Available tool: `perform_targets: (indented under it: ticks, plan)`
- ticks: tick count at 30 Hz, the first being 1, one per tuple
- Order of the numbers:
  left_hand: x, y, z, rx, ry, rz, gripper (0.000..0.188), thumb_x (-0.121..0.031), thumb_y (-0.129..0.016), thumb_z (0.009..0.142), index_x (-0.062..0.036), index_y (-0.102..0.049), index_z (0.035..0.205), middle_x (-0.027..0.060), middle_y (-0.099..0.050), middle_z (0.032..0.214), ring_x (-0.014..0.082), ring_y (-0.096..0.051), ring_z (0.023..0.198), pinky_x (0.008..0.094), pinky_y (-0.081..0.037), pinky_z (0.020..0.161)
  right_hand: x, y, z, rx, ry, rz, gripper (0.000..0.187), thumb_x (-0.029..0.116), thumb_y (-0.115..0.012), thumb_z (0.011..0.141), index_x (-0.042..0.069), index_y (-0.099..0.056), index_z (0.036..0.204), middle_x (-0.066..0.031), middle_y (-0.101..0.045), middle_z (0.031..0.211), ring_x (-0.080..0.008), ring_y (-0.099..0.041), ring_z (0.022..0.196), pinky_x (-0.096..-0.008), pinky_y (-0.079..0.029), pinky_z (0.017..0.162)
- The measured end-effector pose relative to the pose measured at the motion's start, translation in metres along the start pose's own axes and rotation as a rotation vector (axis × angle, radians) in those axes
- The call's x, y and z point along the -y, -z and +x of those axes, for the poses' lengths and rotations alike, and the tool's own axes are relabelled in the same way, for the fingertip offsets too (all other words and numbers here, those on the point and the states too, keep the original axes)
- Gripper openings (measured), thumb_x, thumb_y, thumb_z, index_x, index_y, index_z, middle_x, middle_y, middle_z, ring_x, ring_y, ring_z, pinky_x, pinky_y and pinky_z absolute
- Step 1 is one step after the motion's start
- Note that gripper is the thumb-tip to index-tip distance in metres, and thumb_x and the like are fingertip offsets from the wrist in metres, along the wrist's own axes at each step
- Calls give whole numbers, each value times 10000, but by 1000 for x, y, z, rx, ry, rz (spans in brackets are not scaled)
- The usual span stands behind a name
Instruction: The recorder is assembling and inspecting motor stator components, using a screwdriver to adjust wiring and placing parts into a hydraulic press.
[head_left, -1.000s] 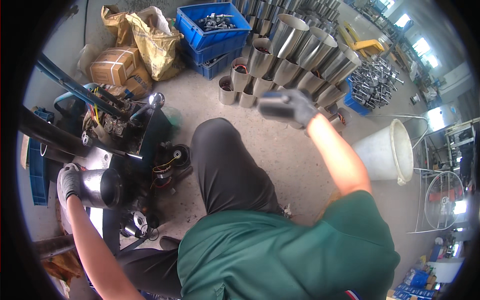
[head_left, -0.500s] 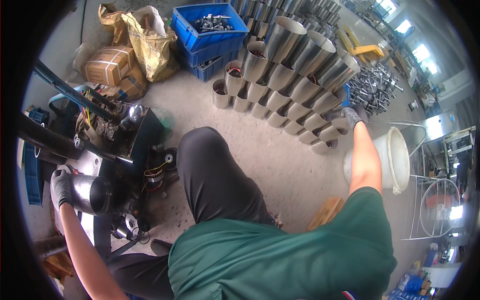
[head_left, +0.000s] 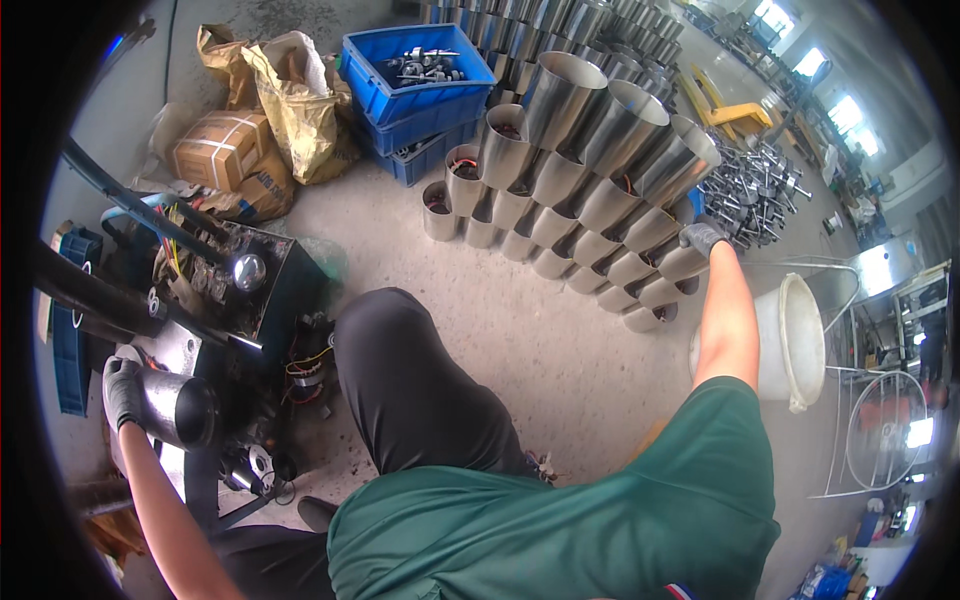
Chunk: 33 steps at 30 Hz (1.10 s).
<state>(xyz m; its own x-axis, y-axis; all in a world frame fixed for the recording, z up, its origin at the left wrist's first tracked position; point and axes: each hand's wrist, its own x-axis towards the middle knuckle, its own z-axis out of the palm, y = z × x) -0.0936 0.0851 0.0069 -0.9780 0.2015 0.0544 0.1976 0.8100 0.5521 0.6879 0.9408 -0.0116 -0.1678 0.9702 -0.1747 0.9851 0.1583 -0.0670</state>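
Observation:
At the left, my left hand [head_left: 122, 392] in a grey glove is closed round the outer end of a dark, shiny metal cylinder [head_left: 182, 408], which lies sideways on the machine [head_left: 185, 345]. My right arm reaches far out to the right. My gloved right hand [head_left: 704, 238] has its fingers curled over a metal sleeve [head_left: 684, 262] at the right end of a stack of sleeves [head_left: 560, 178]; the palm side is hidden. Reddish wire windings show inside some of the stacked sleeves.
Blue crates [head_left: 415, 95] with metal parts stand at the back, beside sacks [head_left: 300, 110] and a strapped carton [head_left: 222, 148]. A heap of shafts [head_left: 755, 190] lies beyond my right hand, near a white bucket [head_left: 795, 340]. A yellow pallet truck [head_left: 735, 110] stands farther off.
The view has tilted, so the crates and stack sit lower in it. My right hand has shifted slightly toward the stack, fingers now curled on its end sleeve. My left hand stays on the cylinder.

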Motion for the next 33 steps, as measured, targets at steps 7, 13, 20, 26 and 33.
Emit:
perform_targets:
  ticks: [7,13,20,26,33]
  plan:
    - [-81,3,-65,-133,-17,107,400,-391,-611,921,-61,-749,1099,204,-730,1086,300,-698,1025,378,-513,899,16,20,4,51,69,-469,662,516,-704,731,62,-733,1212,-230,-718,1206,-364,-680,1135,-458,-500,1007]
    - [-87,17,-82,-319,-61,448,315,-372,-565,867,-152,-790,881,171,-733,985,364,-696,939,481,-538,799,91,56,-93,129,488,-48,312,242,-693,893,5,-746,1089,-202,-752,991,-305,-722,954,-431,-546,828]
    - [-49,5,-63,-337,124,110,416,-379,-520,962,-50,-751,1071,249,-706,1157,423,-660,1115,494,-479,1033,376,24,-381,645,1471,516,488,90,-729,834,-1,-648,1306,-173,-676,1297,-279,-655,1192,-370,-499,1028]
    - [-71,13,-86,-279,381,-48,544,-488,-521,982,-64,-648,1297,260,-648,1315,450,-605,1242,503,-460,1089,555,-96,-529,1519,989,1115,707,329,-712,949,-55,-452,1483,-193,-562,1463,-285,-566,1330,-393,-421,1144]
    - [-31,7,-129,-814,7,-255,429,-292,-679,937,-24,-643,1270,214,-702,1157,396,-639,1145,485,-504,981,643,-137,-618,1892,432,1648,724,391,-660,969,-33,-399,1495,-210,-568,1420,-355,-580,1300,-469,-456,1154]
